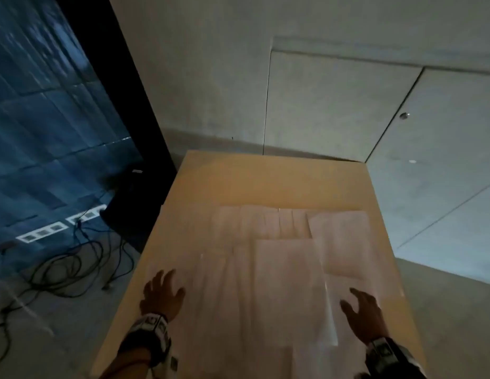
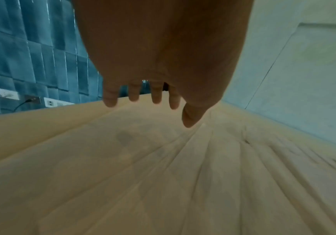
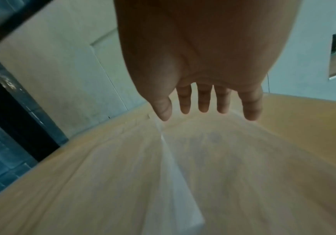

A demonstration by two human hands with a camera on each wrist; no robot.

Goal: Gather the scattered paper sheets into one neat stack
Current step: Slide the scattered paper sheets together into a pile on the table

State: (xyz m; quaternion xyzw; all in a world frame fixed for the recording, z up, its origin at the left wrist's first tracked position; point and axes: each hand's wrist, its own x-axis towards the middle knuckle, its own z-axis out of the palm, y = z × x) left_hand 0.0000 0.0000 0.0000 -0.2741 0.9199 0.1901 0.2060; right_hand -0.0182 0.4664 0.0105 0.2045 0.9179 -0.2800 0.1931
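Several white paper sheets (image 1: 287, 269) lie spread and overlapping across the tan table (image 1: 265, 176); the picture is blurred by motion. One sheet (image 1: 339, 242) lies at the far right, a row of sheets (image 1: 260, 222) at the far side. My left hand (image 1: 163, 292) hovers with fingers spread above the sheets' near left part and holds nothing. My right hand (image 1: 360, 310) hovers with fingers spread over the near right sheets, beside a lifted paper edge (image 1: 330, 318). In the wrist views the left hand (image 2: 142, 101) and right hand (image 3: 205, 111) hang above paper (image 2: 163, 174) without touching it.
Left of the table, dark cables (image 1: 74, 263) and a black object (image 1: 129, 203) lie on the floor by a blue tiled wall (image 1: 47, 119) with sockets (image 2: 8, 94). Pale cabinet doors (image 1: 375, 110) stand behind and right of the table.
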